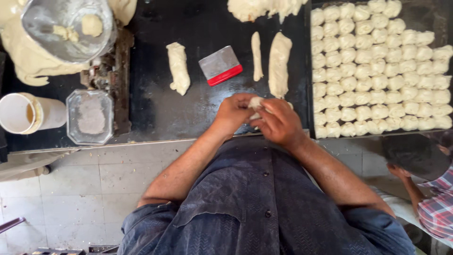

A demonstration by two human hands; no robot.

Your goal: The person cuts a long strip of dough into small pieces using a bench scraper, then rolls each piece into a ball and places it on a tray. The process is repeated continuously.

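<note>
My left hand (234,112) and my right hand (279,123) meet at the near edge of a dark work counter (155,108), both closed around one small piece of pale dough (255,102). Only a bit of that piece shows between the fingers. Just beyond my hands lie a thick dough log (279,63), a thin dough strip (256,55) and another log (178,67) further left. A metal dough scraper with a red grip (220,65) rests between the logs.
A dark tray (420,14) at the right holds several rows of shaped dough balls (377,71). A big dough mass (264,8) lies at the far edge. At left stand a metal bowl (68,28), a white cup (28,113) and a clear flour container (90,116). Another person (427,198) crouches lower right.
</note>
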